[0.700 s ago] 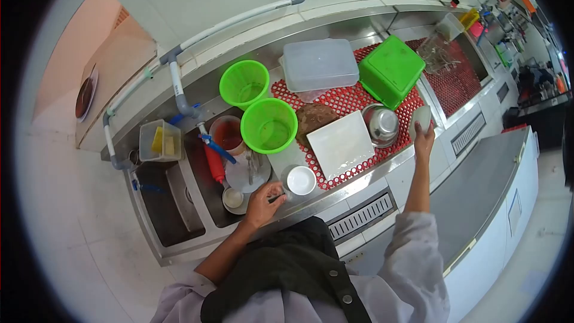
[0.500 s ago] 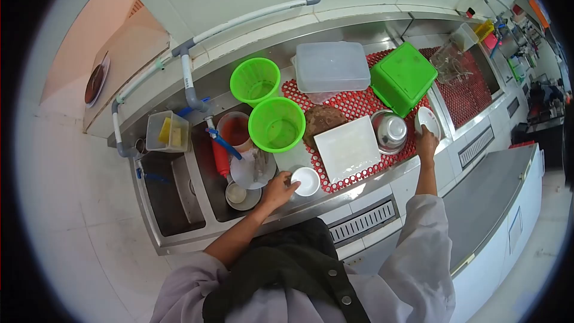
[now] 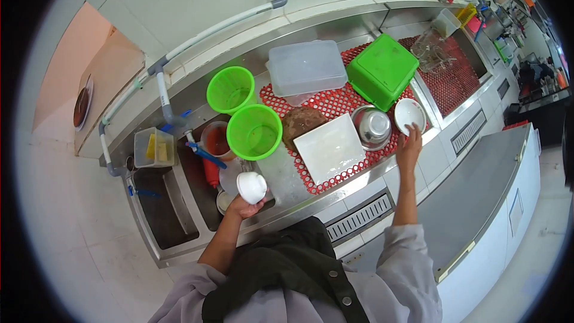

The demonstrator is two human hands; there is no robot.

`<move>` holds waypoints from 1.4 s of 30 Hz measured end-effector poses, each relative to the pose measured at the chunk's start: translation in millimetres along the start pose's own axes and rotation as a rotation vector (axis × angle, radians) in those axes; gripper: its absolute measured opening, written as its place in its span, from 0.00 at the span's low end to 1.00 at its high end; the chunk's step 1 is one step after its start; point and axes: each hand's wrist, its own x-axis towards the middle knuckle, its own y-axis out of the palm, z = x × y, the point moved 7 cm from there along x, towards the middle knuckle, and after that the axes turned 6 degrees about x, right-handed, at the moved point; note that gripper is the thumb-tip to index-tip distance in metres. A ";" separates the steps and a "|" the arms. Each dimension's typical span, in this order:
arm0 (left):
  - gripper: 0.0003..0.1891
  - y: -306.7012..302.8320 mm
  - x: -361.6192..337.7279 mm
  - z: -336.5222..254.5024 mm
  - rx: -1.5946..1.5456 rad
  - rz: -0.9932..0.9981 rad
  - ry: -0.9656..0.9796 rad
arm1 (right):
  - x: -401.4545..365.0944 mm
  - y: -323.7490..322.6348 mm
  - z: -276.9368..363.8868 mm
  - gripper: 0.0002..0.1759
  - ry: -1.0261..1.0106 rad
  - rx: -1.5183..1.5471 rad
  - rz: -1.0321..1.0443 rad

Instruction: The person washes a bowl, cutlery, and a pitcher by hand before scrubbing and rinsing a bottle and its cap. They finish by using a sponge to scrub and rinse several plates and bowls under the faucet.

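Observation:
My left hand (image 3: 246, 207) is closed round a small white bowl (image 3: 252, 187), which is tilted above the edge of the sink basin (image 3: 197, 203). My right hand (image 3: 409, 146) has its fingers apart at the near rim of a wider white bowl (image 3: 409, 110). That bowl rests at the right end of the red perforated mat (image 3: 314, 186). Left of it on the mat are a steel bowl (image 3: 375, 127) and a white square plate (image 3: 330, 148). A pale dish (image 3: 223, 202) lies in the sink, partly hidden by my left hand.
Two green baskets (image 3: 256, 133) stand behind the basin, near a blue-handled tap (image 3: 208, 157) and a red bottle (image 3: 211, 173). A clear plastic box (image 3: 308, 67) and a green box (image 3: 384, 70) are at the back. A grey counter (image 3: 472, 194) lies to the right.
My left hand has lifted the small white bowl off the counter, moving it left and tilting it. My right hand has drawn back slightly towards me; its bowl stays on the mat. The view has shifted.

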 end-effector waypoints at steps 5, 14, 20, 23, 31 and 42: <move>0.19 71.5 11.2 -4.3 0.464 -0.083 0.008 | -68.5 35.1 104.9 0.21 0.220 0.638 0.428; 0.23 216.8 80.0 23.9 0.862 -0.078 0.164 | -92.6 63.1 115.6 0.25 0.358 0.678 0.505; 0.21 194.9 49.6 37.2 0.983 0.183 0.033 | 6.2 15.9 -111.6 0.26 0.334 0.143 -0.138; 0.18 132.7 16.6 31.1 0.831 0.035 0.018 | 46.7 29.4 -168.0 0.24 0.470 0.160 0.075; 0.11 -59.6 -52.3 -15.2 0.634 -0.786 0.207 | 50.5 77.5 -189.3 0.24 0.644 -0.010 0.288; 0.38 -195.7 74.9 -82.6 1.347 -1.290 -0.105 | -86.1 -22.9 -14.2 0.34 0.110 -0.177 0.488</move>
